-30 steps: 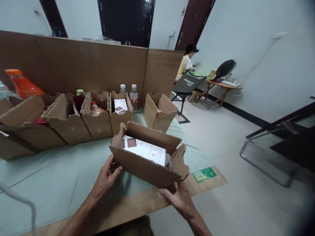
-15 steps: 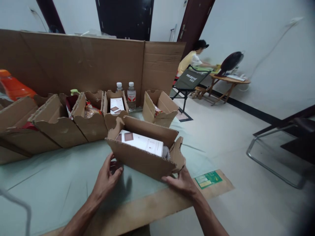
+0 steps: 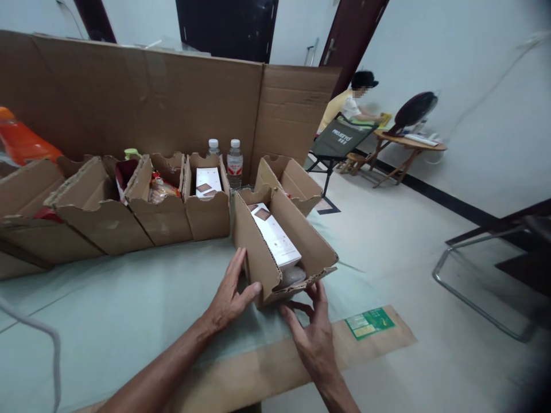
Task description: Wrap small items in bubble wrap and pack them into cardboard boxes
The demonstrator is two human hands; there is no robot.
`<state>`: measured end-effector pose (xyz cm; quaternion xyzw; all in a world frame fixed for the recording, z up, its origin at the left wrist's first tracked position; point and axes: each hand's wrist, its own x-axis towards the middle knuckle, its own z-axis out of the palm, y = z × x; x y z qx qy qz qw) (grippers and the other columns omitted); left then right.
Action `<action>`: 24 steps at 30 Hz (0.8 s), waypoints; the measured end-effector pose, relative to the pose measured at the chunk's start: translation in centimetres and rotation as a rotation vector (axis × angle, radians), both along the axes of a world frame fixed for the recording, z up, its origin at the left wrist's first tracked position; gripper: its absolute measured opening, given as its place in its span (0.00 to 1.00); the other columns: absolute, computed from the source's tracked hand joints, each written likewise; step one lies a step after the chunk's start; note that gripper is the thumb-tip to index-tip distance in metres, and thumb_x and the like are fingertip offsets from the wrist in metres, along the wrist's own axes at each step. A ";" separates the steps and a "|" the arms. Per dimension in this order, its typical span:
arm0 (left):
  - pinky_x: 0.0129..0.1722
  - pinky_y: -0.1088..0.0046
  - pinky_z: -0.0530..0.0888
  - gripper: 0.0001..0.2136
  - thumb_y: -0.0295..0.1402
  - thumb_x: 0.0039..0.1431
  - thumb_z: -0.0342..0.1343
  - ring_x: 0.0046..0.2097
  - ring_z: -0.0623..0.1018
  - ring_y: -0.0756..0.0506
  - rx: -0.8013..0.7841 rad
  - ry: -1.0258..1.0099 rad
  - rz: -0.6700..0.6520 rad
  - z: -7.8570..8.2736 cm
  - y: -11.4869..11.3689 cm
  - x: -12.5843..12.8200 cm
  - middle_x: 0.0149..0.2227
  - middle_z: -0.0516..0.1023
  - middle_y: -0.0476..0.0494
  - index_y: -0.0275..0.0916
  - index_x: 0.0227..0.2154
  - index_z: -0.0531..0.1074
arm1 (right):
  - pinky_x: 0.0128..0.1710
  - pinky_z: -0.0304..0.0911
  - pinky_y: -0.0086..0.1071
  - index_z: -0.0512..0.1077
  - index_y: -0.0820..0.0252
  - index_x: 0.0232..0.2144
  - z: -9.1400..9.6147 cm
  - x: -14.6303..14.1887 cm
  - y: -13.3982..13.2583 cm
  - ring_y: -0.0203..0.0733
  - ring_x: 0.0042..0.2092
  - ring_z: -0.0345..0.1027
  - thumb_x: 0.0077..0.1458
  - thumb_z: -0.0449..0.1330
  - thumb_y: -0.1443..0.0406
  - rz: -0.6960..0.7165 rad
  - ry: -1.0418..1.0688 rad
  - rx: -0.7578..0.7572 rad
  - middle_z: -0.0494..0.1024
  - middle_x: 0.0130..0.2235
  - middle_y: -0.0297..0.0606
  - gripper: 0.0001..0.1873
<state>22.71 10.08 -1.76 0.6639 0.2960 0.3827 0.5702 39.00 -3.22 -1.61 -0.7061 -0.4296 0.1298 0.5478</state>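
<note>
An open-topped cardboard box [image 3: 255, 249] stands angled on the table, its near end toward me. Inside lie a white carton [image 3: 278, 241] with a brown square printed on it and, nearer to me, a greyish rounded item [image 3: 293, 276] whose kind is unclear. My left hand [image 3: 230, 295] presses its fingers along the box's left wall, thumb by the near corner. At the near right end, my right hand [image 3: 316, 335] grips low on the box, thumb in front and fingertips partly hidden behind it. Both hands are curved around the box.
Cardboard bins [image 3: 209, 215] with packaged goods stand in a row at left, another bin [image 3: 301, 183] behind the box. Two water bottles [image 3: 235, 163], an orange bottle [image 3: 26, 140] and a cardboard screen [image 3: 193, 97] are behind. A person [image 3: 344, 106] sits near a folding chair [image 3: 340, 137].
The box has turned from lying crosswise to pointing away from me. My left hand, earlier apart from it, now touches its left wall. My right hand has moved to its near end.
</note>
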 end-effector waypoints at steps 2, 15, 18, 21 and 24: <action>0.72 0.53 0.55 0.41 0.50 0.60 0.61 0.75 0.50 0.34 -0.039 -0.030 -0.012 0.2 0.5 -0.4 0.76 0.47 0.38 0.43 0.71 0.55 | 0.36 0.77 0.39 0.65 0.58 0.60 0.7 1.1 1.1 0.46 0.38 0.77 0.58 0.65 0.52 0.027 -0.058 -0.060 0.77 0.51 0.47 0.32; 0.58 0.52 0.73 0.32 0.55 0.59 0.59 0.63 0.73 0.31 -0.344 -0.185 0.179 -1.0 1.9 -1.0 0.63 0.72 0.29 0.37 0.59 0.71 | 0.40 0.65 0.35 0.77 0.61 0.47 5.6 2.4 14.9 0.52 0.44 0.79 0.59 0.62 0.50 0.005 -0.593 -0.639 0.84 0.41 0.47 0.23; 0.59 0.52 0.73 0.32 0.54 0.55 0.63 0.61 0.75 0.32 -0.341 -0.172 0.185 -1.2 2.0 -1.0 0.61 0.74 0.29 0.36 0.55 0.72 | 0.39 0.64 0.36 0.80 0.62 0.42 6.0 2.0 17.6 0.56 0.45 0.80 0.62 0.59 0.48 -0.017 -0.607 -0.678 0.85 0.40 0.51 0.23; 0.59 0.52 0.72 0.31 0.52 0.53 0.65 0.59 0.77 0.33 -0.336 -0.166 0.186 -1.3 2.0 -0.9 0.59 0.76 0.29 0.36 0.54 0.72 | 0.39 0.63 0.35 0.80 0.60 0.40 5.9 1.9 18.5 0.53 0.46 0.80 0.66 0.56 0.50 -0.015 -0.620 -0.685 0.85 0.41 0.50 0.21; 0.59 0.52 0.72 0.30 0.50 0.52 0.66 0.57 0.78 0.35 -0.334 -0.165 0.194 -1.5 2.0 -0.8 0.56 0.78 0.30 0.36 0.53 0.73 | 0.40 0.62 0.33 0.80 0.59 0.42 5.7 1.9 18.5 0.50 0.47 0.80 0.68 0.55 0.53 -0.012 -0.636 -0.689 0.86 0.42 0.47 0.19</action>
